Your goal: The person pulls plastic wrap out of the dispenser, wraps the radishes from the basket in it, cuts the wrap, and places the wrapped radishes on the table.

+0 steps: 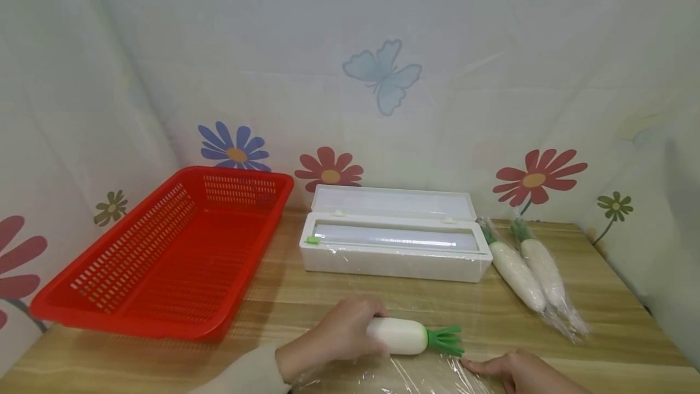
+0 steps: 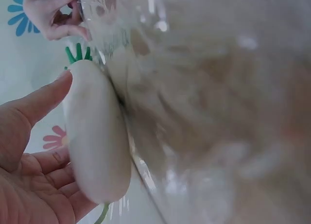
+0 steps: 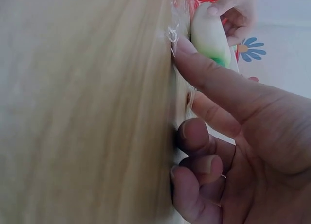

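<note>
A white radish (image 1: 401,336) with short green tops lies on its side on a sheet of clear cling film (image 1: 404,377) at the front of the table. My left hand (image 1: 350,328) holds the radish's body, with thumb (image 2: 46,98) and fingers on opposite sides. To the right of the green tops, my right hand (image 1: 519,373) pinches the film's edge between thumb and index finger. The other right fingers (image 3: 194,192) are curled close to the tabletop. In the left wrist view, shiny film covers much of the right side and looks blurred.
A white cling film box (image 1: 396,266) with its lid raised stands behind the hands, its roll (image 1: 394,238) showing. At left is a red perforated basket (image 1: 219,327). Two film-wrapped radishes (image 1: 516,275) lie at right on the wooden table (image 1: 618,321), before a flowered cloth backdrop (image 1: 437,157).
</note>
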